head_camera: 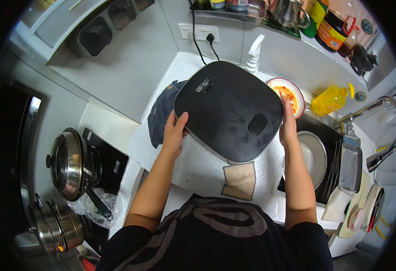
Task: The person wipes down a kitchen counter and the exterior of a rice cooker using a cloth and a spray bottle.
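Observation:
In front of me is a boxy black-topped kitchen appliance (226, 108), which looks like a rice cooker, with rounded corners and an oval pad on top. My left hand (175, 132) grips its left edge, thumb along the rim and fingers beneath. At its right side, my right hand (288, 122) presses flat against the edge, fingers pointing away from me. Its underside is hidden, so I cannot tell whether it rests on the counter (198, 169). A dark cloth (162, 118) lies partly behind its left side. Near its front corner lies a folded beige cloth (239, 181).
Behind the appliance are a white spray bottle (254, 54) and a plugged-in cord (213, 47). A red-rimmed dish (299, 91) of food sits beside my right hand, near a yellow pump bottle (330, 100) and the sink (301, 125). Leftward stand a lidded pan (67, 162) and a steel pot (55, 227).

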`<state>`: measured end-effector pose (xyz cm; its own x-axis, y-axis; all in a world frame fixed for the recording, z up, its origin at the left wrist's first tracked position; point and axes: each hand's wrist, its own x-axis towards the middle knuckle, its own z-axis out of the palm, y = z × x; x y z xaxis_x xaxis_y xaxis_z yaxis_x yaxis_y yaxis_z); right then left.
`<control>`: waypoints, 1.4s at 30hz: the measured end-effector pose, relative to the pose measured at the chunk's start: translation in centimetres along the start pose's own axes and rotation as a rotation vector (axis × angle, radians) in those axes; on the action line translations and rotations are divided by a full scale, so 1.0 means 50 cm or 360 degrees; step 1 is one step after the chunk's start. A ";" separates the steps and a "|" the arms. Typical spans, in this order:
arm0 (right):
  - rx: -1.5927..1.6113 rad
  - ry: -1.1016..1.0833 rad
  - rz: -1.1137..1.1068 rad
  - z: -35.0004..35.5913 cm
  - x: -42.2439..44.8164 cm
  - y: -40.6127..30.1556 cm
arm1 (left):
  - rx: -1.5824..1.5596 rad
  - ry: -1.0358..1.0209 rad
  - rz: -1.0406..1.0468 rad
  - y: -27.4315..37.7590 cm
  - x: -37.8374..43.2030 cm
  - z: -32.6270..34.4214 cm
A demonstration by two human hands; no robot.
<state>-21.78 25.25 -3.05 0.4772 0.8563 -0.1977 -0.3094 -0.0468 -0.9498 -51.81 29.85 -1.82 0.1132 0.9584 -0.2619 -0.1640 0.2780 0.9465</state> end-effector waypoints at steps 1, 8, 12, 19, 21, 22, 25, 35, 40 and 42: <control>0.0223 -0.0125 0.0045 0.011 0.017 0.001 | -0.0026 0.0002 0.0004 0.001 0.003 0.005; 0.0586 -0.0020 0.0168 0.037 -0.031 0.055 | -0.0366 0.0163 0.0167 -0.050 0.052 -0.020; 0.0495 0.0011 -0.0027 0.043 -0.093 0.102 | -0.0540 0.0150 0.0076 -0.091 0.082 -0.071; 0.0338 -0.0118 0.0283 -0.028 -0.032 0.106 | -0.0712 -0.0077 -0.0357 -0.182 -0.033 -0.066; 0.0601 -0.0377 0.0605 -0.008 0.003 0.113 | -0.0764 -0.0244 -0.0332 -0.201 -0.046 -0.054; 0.0721 -0.0504 0.0774 0.005 0.017 0.116 | -0.0824 -0.0330 -0.0276 -0.206 -0.045 -0.049; 0.0822 -0.0629 0.0983 0.045 0.035 0.128 | -0.1007 -0.0397 -0.0234 -0.205 -0.036 -0.035; 0.0830 -0.0436 0.0828 0.027 -0.041 0.163 | -0.0709 -0.0549 -0.0015 -0.181 -0.025 -0.051; 0.0903 -0.0323 0.0701 0.025 -0.085 0.155 | -0.0669 -0.0858 -0.0169 -0.139 -0.009 -0.067; 0.0913 -0.0226 0.0660 0.008 -0.115 0.128 | -0.0627 -0.0984 -0.0214 -0.129 -0.007 -0.046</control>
<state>-26.82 20.25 -7.88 0.1273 0.8871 -0.4437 -0.8437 -0.1384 -0.5187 -53.04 27.87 -8.27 0.6684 0.7361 -0.1067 -0.4358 0.5038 0.7458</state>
